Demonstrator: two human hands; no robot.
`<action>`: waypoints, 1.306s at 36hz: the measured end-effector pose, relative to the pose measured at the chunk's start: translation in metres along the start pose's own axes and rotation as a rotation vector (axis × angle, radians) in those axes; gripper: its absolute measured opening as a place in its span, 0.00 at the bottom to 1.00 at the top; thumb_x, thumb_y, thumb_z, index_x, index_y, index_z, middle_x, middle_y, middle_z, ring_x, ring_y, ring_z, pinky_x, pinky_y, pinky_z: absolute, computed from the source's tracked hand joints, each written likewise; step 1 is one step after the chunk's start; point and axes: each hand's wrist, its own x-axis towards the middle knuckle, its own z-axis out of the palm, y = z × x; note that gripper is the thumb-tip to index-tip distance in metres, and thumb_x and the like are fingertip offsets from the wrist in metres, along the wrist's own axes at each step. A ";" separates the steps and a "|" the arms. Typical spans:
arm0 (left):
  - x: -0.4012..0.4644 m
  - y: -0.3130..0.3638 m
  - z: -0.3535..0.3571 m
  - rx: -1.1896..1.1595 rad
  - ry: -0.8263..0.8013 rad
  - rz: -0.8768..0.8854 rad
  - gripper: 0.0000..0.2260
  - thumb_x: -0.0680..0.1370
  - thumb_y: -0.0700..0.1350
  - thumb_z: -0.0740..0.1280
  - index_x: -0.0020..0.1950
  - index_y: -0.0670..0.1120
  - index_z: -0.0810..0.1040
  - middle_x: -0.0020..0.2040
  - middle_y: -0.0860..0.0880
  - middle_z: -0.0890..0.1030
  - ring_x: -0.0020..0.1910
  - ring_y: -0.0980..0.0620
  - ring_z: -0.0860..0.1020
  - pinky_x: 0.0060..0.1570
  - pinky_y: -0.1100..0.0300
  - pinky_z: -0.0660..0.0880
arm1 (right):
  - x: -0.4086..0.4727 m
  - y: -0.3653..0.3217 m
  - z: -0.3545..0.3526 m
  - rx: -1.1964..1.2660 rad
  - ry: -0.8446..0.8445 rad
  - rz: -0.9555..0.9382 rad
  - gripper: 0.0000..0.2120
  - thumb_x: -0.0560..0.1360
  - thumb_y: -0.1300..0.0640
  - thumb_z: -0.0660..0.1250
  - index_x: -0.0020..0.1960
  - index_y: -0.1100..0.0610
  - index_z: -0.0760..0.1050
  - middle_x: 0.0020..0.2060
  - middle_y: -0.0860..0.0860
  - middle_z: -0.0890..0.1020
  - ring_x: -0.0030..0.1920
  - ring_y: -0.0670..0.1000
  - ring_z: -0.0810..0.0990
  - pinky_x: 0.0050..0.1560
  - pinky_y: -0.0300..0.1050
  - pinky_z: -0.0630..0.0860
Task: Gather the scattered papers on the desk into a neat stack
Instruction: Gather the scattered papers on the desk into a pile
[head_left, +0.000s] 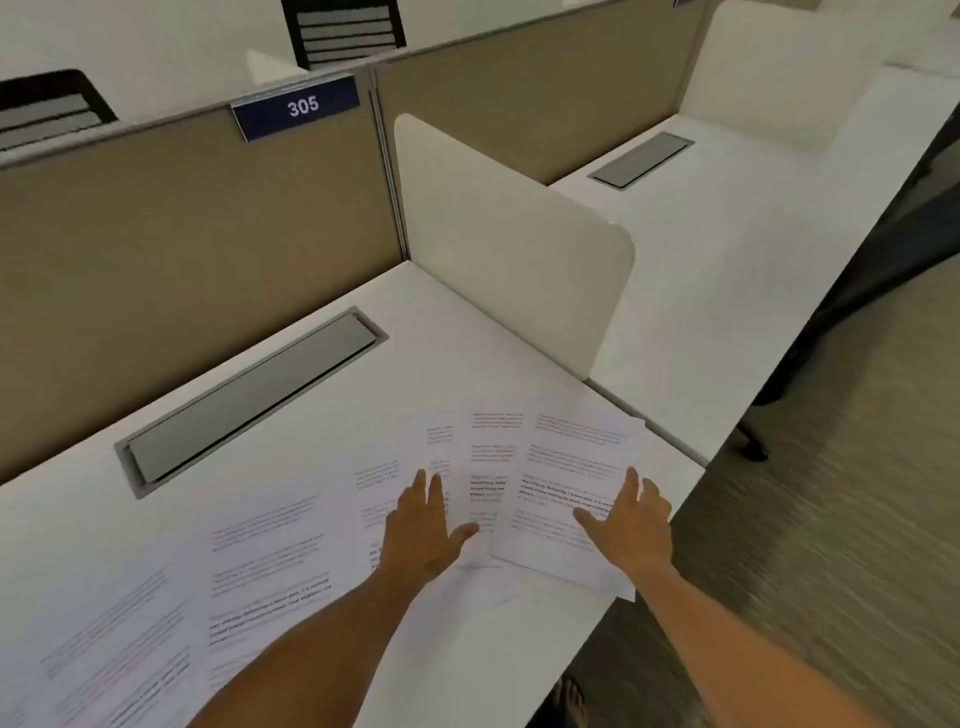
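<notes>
Several printed white papers lie spread over the white desk. A fanned group of sheets overlaps near the desk's right front corner, its lower corner hanging past the edge. More sheets lie flat toward the left front. My left hand rests palm down, fingers apart, on the left sheets of the fanned group. My right hand lies flat with spread fingers on the rightmost sheet. Neither hand grips anything.
A grey cable-tray lid is set into the desk at the back. A tan partition with a "305" sign closes the rear; a white divider panel stands at the right. The desk edge drops to carpet floor.
</notes>
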 end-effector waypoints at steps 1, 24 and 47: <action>0.003 0.001 0.002 0.002 -0.001 -0.009 0.44 0.74 0.70 0.58 0.81 0.47 0.47 0.82 0.45 0.47 0.80 0.42 0.52 0.76 0.42 0.57 | 0.003 0.002 0.001 0.002 -0.001 0.033 0.52 0.70 0.30 0.66 0.80 0.56 0.46 0.78 0.61 0.56 0.77 0.66 0.56 0.74 0.62 0.65; 0.043 0.001 0.012 -0.058 -0.004 -0.437 0.41 0.69 0.60 0.75 0.72 0.40 0.62 0.70 0.41 0.63 0.67 0.39 0.66 0.61 0.46 0.72 | 0.044 -0.018 0.029 -0.025 -0.052 0.175 0.48 0.63 0.30 0.73 0.69 0.61 0.63 0.64 0.59 0.68 0.64 0.59 0.69 0.63 0.54 0.72; 0.058 0.018 0.002 -0.515 -0.030 -0.688 0.39 0.68 0.52 0.78 0.70 0.41 0.61 0.68 0.39 0.69 0.68 0.39 0.68 0.66 0.44 0.68 | 0.048 -0.072 0.042 -0.002 -0.162 0.018 0.55 0.64 0.36 0.77 0.78 0.56 0.52 0.73 0.59 0.58 0.72 0.62 0.60 0.70 0.57 0.66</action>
